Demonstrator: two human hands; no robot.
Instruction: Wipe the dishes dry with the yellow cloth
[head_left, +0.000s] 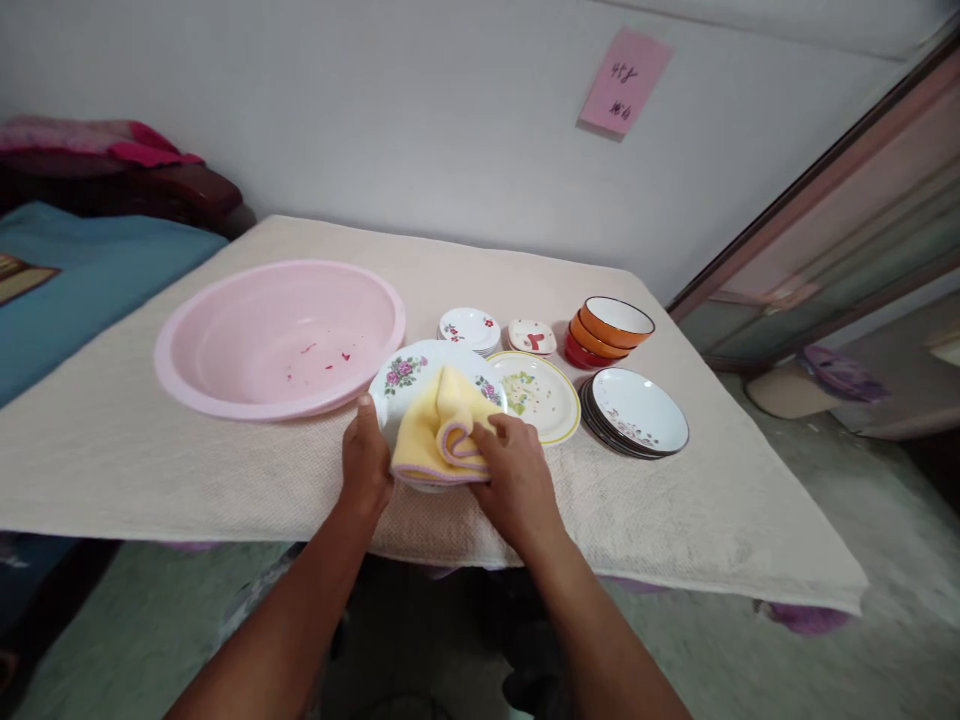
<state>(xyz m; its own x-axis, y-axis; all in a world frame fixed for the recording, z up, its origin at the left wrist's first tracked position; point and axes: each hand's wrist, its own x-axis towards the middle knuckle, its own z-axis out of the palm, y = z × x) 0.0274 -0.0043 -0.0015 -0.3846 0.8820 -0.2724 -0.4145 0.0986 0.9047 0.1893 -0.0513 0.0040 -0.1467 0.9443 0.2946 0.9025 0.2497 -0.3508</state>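
A white plate with pink roses (405, 372) is held tilted above the front part of the table. My left hand (366, 460) grips its left rim, thumb on top and the other fingers hidden beneath. A yellow cloth with a purple edge (442, 430) lies bunched over the plate's middle. My right hand (514, 470) is closed on the cloth's right side, pressing it to the plate. Just behind and to the right lies a yellow-rimmed plate (551, 400), partly covered by the rose plate.
A large pink basin (281, 280) stands at the left. Behind the plates are small flowered dishes (469, 328) and a squarish dish (532, 337). To the right are stacked orange and red bowls (600, 335) and dark-edged plates (641, 410). A cream cloth covers the table (225, 480).
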